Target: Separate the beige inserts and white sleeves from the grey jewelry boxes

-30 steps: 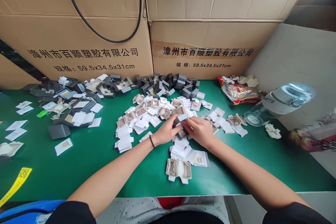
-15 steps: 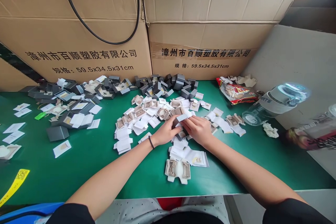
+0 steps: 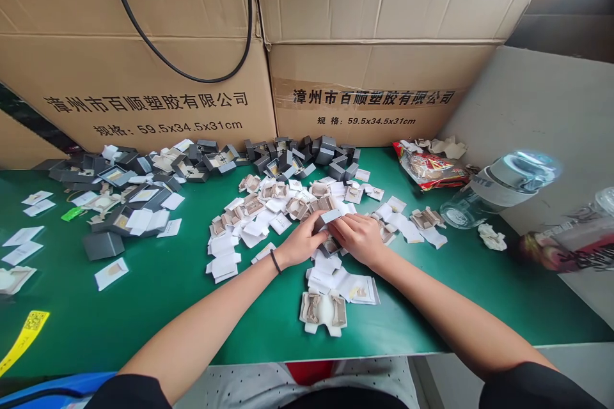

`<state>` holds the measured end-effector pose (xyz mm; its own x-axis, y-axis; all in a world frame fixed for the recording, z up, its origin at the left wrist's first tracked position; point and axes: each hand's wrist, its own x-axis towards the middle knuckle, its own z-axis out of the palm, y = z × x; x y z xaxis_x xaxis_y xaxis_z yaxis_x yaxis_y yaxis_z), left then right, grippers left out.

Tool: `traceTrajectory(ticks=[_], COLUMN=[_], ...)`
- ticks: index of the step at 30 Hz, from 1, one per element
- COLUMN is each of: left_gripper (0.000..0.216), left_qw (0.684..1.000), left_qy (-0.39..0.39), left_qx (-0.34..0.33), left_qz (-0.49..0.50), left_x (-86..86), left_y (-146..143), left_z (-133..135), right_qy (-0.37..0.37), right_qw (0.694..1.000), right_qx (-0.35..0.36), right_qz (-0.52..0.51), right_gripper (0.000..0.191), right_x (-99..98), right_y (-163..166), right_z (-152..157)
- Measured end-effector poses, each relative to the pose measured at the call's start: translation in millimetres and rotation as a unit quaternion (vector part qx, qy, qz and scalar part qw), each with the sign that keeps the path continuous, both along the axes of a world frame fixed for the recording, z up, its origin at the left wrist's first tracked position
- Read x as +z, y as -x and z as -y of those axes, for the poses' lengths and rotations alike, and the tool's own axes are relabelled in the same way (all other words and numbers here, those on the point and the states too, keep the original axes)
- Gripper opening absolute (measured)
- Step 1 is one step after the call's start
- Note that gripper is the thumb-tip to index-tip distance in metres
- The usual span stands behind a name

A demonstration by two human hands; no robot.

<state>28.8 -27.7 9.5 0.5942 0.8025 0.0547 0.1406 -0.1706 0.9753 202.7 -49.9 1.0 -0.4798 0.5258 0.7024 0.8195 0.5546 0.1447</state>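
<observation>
Cartons (image 3: 355,67) wall off the back of a green table (image 3: 259,332), and mid-table's the action: small grey box (image 3: 330,216), up btwn both hands, right at the paper pile. L hand (image 3: 301,244) has it pinched, thumb in front; R hand (image 3: 357,238) comes from the other side, fingers bent onto it, tips hidden, so can't tell if they grip. Dark open bit just below; unclear if same box. Risk, I'd say: too hard a squeeze w/ both hands could crease the card, or uneven push from R could twist it out of L's pinch & drop it. Around them, white slips & beige inserts (image 3: 298,207) lie messy; small bits falling there could get lost. Nearer the person, one opened insert (image 3: 323,310). Further out, dark boxes (image 3: 285,158) heaped along the cartons; far R, clear bottle (image 3: 463,209) near red packet (image 3: 429,174), could get knocked if R elbow swings wide.
</observation>
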Motion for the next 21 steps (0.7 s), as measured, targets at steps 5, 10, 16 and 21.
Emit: traceTrajectory(ticks=[5, 10, 16, 21], left_gripper=[0.038, 0.041, 0.036, 0.036], left_qw=[1.000, 1.000, 1.000, 1.000], left_qy=[-0.003, 0.012, 0.005, -0.002], left_qx=[0.002, 0.004, 0.012, 0.010], left_qz=[0.010, -0.014, -0.019, -0.020], left_x=[-2.5, 0.1, 0.9, 0.5], left_y=[-0.9, -0.3, -0.6, -0.9], left_z=[-0.8, -0.4, 0.4, 0.4], right_qy=[-0.012, -0.015, -0.022, -0.010], right_qw=[1.000, 1.000, 1.000, 1.000], right_qx=[-0.002, 0.003, -0.002, -0.003], right_qz=[0.007, 0.016, 0.022, 0.010], right_gripper=[0.030, 0.030, 0.029, 0.030], right_x=[0.5, 3.5, 6.0, 4.4], right_y=[-0.2, -0.2, -0.8, -1.0], right_z=[0.4, 1.3, 1.4, 2.0])
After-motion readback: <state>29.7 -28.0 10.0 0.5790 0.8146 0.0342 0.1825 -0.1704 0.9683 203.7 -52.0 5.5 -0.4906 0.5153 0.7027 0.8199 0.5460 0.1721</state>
